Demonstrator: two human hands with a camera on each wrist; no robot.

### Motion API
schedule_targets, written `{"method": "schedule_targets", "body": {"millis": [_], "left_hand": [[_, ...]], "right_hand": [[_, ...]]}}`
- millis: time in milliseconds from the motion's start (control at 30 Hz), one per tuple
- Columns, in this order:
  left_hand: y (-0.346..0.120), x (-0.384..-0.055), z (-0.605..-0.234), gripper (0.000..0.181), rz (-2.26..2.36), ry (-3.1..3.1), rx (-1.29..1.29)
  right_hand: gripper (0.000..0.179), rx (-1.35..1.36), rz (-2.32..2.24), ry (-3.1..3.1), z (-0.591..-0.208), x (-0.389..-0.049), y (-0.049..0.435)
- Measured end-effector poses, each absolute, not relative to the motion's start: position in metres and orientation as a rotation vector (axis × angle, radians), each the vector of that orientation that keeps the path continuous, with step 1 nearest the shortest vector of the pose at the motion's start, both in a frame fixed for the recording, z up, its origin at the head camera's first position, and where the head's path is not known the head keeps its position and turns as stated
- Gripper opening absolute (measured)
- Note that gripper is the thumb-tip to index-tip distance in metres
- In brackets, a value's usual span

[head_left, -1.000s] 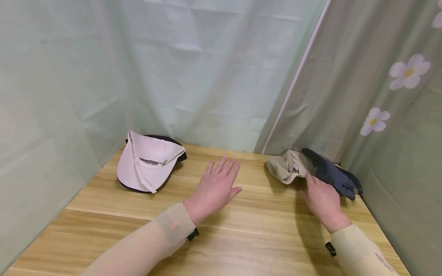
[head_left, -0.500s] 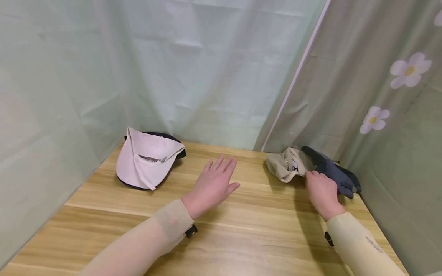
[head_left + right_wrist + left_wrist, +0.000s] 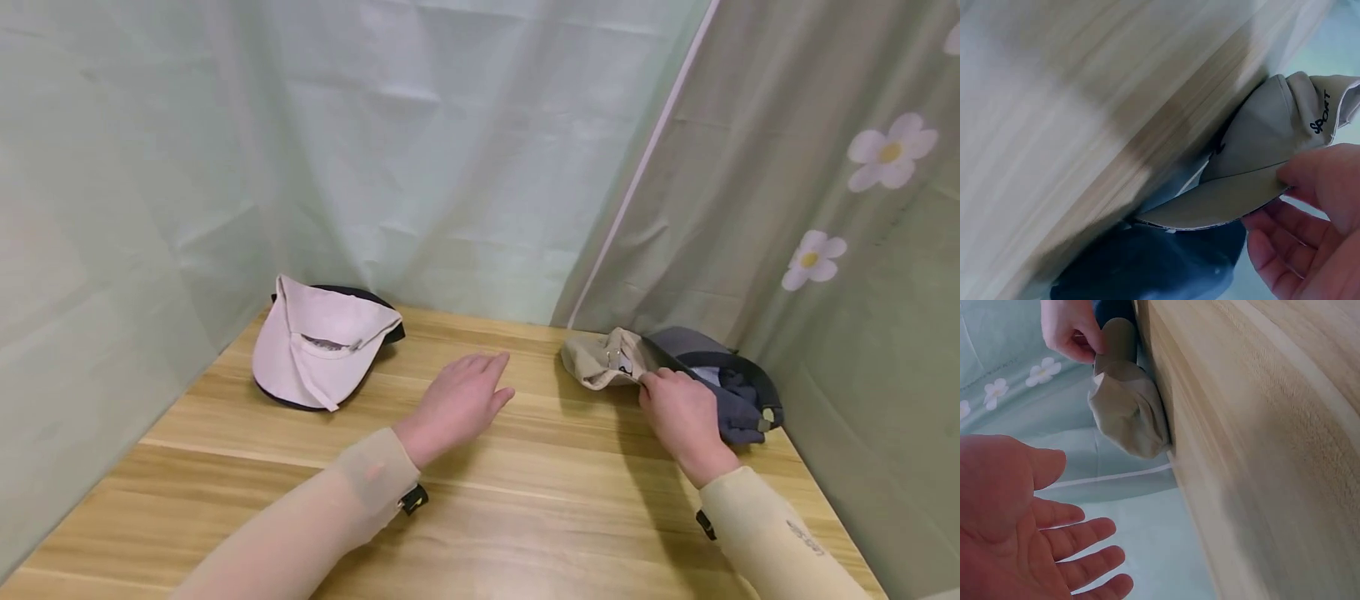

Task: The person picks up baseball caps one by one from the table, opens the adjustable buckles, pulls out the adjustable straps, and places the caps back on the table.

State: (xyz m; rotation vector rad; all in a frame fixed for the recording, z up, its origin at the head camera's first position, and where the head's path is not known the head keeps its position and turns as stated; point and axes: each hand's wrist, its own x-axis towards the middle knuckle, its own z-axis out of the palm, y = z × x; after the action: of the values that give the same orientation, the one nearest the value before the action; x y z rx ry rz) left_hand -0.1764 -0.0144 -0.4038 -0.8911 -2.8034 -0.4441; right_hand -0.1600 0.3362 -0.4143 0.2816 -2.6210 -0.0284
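My right hand [image 3: 684, 421] pinches the brim of a beige baseball cap [image 3: 588, 358] at the back right of the table. In the right wrist view the thumb lies on the brim [image 3: 1225, 199] with fingers curled beneath it, and dark "SPORT" lettering shows on the cap. Right beside it sits a navy cap [image 3: 742, 417], its opening and back strap facing up; the beige brim overlaps it. My left hand [image 3: 453, 408] is held over the middle of the table, holding nothing. The left wrist view shows its fingers spread and palm bare.
At the back left, a pale pinkish cap [image 3: 330, 333] lies on a dark cap [image 3: 393, 333] that shows around its edges. Pale green curtains [image 3: 450, 167] stand close behind and at both sides of the wooden table [image 3: 510, 517].
My right fingers have closed on the beige cap's brim and drawn it slightly left. The navy cap has tipped so its inside shows. My left fingers have dipped a little.
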Motion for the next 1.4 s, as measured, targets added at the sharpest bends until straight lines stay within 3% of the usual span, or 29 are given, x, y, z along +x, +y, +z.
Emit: {"method": "schedule_targets", "body": {"millis": [567, 867, 1200, 1400], "left_hand": [[-0.018, -0.178, -0.404, 0.049, -0.645, -2.969, -0.841], [-0.016, -0.18, -0.408, 0.048, -0.707, -2.994, -0.858], [-0.005, -0.175, -0.41, 0.043, -0.752, -3.004, -0.91], [0.007, -0.174, -0.409, 0.045, -0.805, -2.997, -0.953]], "right_hand": [[0.022, 0.41, 0.062, -2.623, -0.41, -0.146, 0.258], [0.021, 0.199, 0.274, -2.801, -0.4, -0.151, 0.262], [0.072, 0.037, 0.31, -3.051, -0.403, -0.164, 0.3], [0.081, 0.005, 0.343, -3.132, -0.406, -0.174, 0.311]]}}
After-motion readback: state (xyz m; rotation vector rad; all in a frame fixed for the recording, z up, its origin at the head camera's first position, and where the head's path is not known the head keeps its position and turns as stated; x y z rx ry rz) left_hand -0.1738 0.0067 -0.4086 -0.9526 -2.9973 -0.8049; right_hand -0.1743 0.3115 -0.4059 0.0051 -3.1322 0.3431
